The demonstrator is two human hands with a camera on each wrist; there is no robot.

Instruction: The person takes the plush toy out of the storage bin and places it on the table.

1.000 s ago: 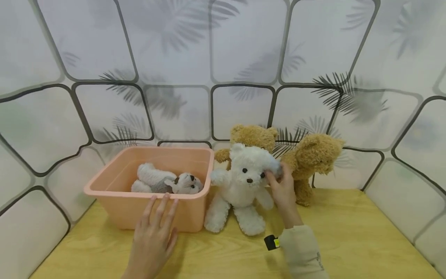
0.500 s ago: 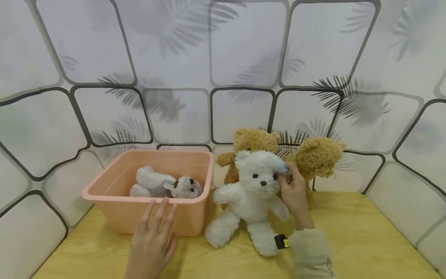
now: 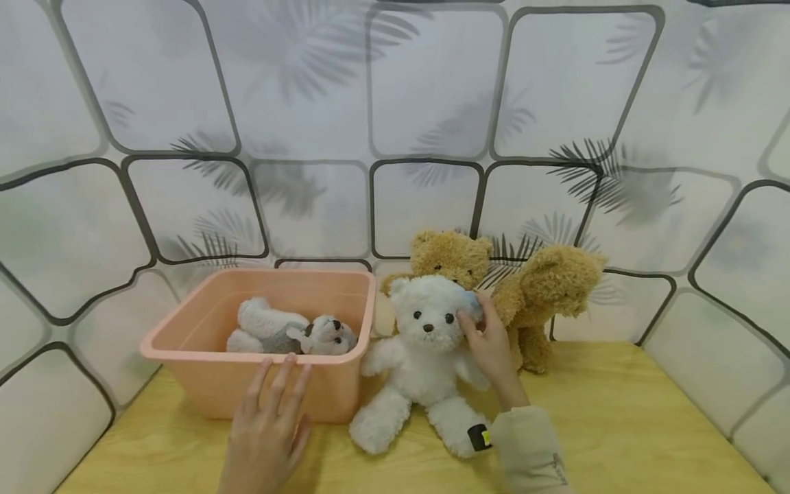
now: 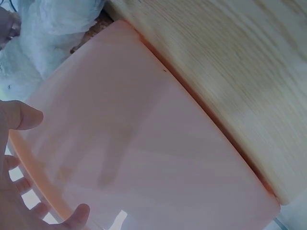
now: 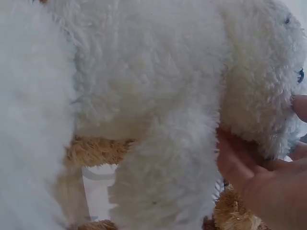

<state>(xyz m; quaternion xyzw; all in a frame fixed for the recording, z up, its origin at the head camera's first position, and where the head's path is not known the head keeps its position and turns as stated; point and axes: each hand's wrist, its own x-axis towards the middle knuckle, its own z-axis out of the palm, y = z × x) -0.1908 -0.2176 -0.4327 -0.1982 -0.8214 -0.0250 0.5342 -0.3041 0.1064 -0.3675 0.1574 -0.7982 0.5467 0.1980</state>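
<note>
white teddy bear [image 3: 426,350] shifted left toward pink bin [image 3: 204,341], right hand [image 3: 490,346] still gripping head

Pink plastic bin [image 4: 144,143], wall fills centre. Left hand [image 4: 14,167], fingers spread against it, at 8 o'clock. White plush [image 4: 43,33] at 11. Wooden tabletop [image 4: 240,62] at 2.
</note>
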